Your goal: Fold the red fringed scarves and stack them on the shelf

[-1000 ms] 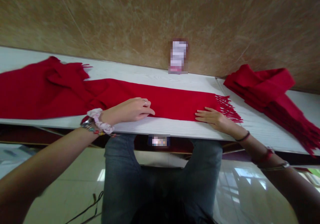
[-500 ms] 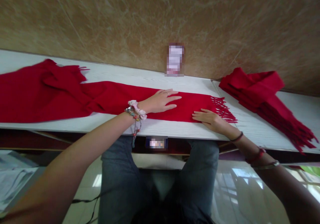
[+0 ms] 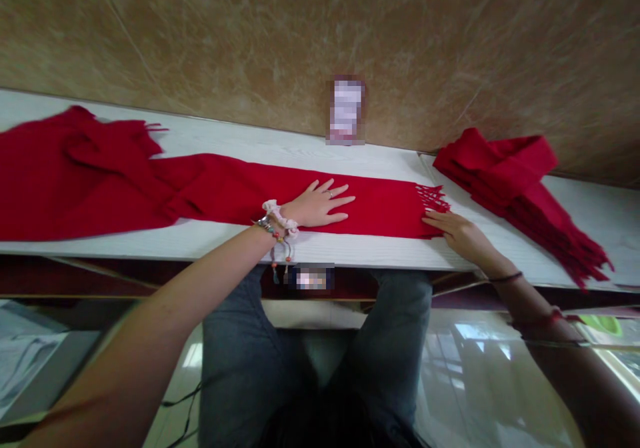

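Note:
A long red scarf (image 3: 385, 205) stretches across the white table, flat and narrow on the right, loosely bunched and wider at the left. Its right end has a fringe (image 3: 432, 198). My left hand (image 3: 320, 205) lies palm down on the scarf's middle with fingers spread, a ring on one finger. My right hand (image 3: 457, 231) is at the fringed end, its outstretched fingertips resting on the cloth near the front corner and covering part of the fringe.
A second red scarf (image 3: 515, 181), folded, with its fringe toward the front, lies at the right of the white table (image 3: 240, 248). A blurred-out phone-like object (image 3: 346, 109) is at the table's back edge against the brown marbled wall (image 3: 225, 41). Papers (image 3: 30, 361) are at lower left.
My right hand has slid to the right along the scarf, from its flat part to the fringed end. My left hand stays on the scarf, its fingers a little more spread.

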A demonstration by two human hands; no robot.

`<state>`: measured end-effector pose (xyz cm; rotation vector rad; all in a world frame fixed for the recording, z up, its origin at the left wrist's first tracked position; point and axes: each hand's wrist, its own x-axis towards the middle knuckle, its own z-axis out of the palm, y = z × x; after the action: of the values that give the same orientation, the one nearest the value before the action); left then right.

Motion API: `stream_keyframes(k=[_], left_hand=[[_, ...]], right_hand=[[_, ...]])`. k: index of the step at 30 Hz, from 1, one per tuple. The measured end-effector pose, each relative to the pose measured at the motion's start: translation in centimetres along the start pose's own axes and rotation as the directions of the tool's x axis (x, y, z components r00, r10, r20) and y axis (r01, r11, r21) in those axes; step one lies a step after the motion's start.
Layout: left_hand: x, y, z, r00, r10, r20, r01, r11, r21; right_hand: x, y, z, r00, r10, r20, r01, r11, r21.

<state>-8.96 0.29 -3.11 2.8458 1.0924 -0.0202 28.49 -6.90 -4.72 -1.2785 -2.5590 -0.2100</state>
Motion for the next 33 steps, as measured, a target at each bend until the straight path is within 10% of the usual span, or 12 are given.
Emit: stream_keyframes(k=[7, 13, 22, 33], left_hand=[[0.3, -0.4, 0.5, 0.999, 0.013, -0.036, -0.013, 1.0, 0.009], [0.2, -0.3, 0.5, 0.998, -0.004, -0.064, 0.003, 1.0, -0.011], [0.1, 0.1, 0.2, 0.991, -0.126, -0.035, 0.124, 0.991, -0.041], [0.0, 0.2, 0.3, 0.991, -0.13, -0.027, 0.13, 0.991, -0.019]], right_hand=[[-1.3, 1.9, -2.7, 0.996, -0.03, 0.079, 0.042, 0.988, -0.148], [3.9, -1.1, -5.0, 0.988, 0.073, -0.136, -0.084, 0.994, -0.077], [13.1, -8.5, 1.8, 0.998, -0.061, -0.002, 0.061, 0.987, 0.149], [3.8, 3.3, 1.0, 0.988, 0.153, -0.011, -0.153, 0.988, 0.005]])
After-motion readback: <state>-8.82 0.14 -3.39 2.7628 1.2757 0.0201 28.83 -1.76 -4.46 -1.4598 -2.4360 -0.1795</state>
